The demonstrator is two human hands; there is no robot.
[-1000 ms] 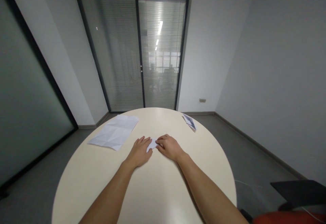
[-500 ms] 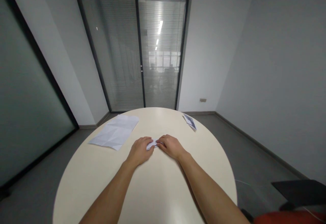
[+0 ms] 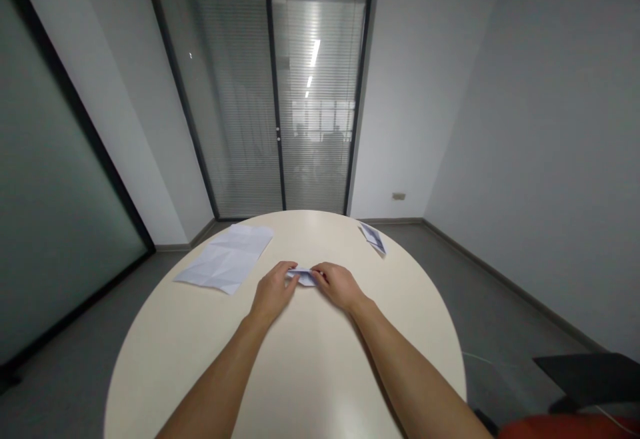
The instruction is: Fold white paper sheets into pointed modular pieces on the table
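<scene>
Between my two hands is a small folded piece of white paper [image 3: 306,280], close to the tabletop at the middle of the round table [image 3: 305,372]. My left hand [image 3: 273,290] pinches its left end between thumb and fingers. At the other end, my right hand [image 3: 339,284] grips the paper with thumb and fingertips. A raised fold with a darker, shaded strip shows along the paper's far side. The ends of the paper are hidden under my fingers.
A large creased white sheet [image 3: 227,258] lies flat at the table's far left. A folded paper with dark printing [image 3: 373,238] rests near the far right edge. Beyond the table stand glass doors with blinds [image 3: 235,106]. A black flat object [image 3: 590,376] is at lower right.
My hands have drawn slightly apart, exposing more of the folded paper. Its far side now stands up as a fold. The other papers have not moved.
</scene>
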